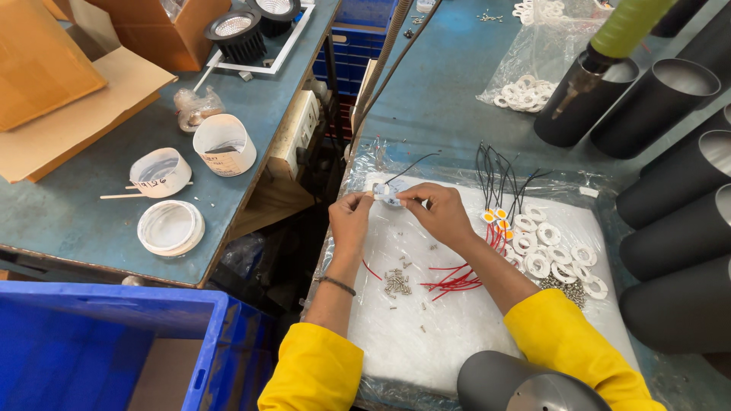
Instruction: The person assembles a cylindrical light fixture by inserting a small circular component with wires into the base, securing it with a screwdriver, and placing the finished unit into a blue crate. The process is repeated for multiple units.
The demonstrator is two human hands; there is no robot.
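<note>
Head view: two hands, left [350,217] and right [438,213], pinch one small white part [388,193] together above scattered screws [396,283].

This is a lamp assembly workshop. A white foam pad [457,320] lies on a worn blue bench [449,99], strewn with screws [396,283], red wires [457,280] and white rings [552,251]. Right of the pad stand black housings [670,190]; above it hangs a screwdriver [617,42]; left of it are a blue crate [114,342] and cartons [46,68].
</note>
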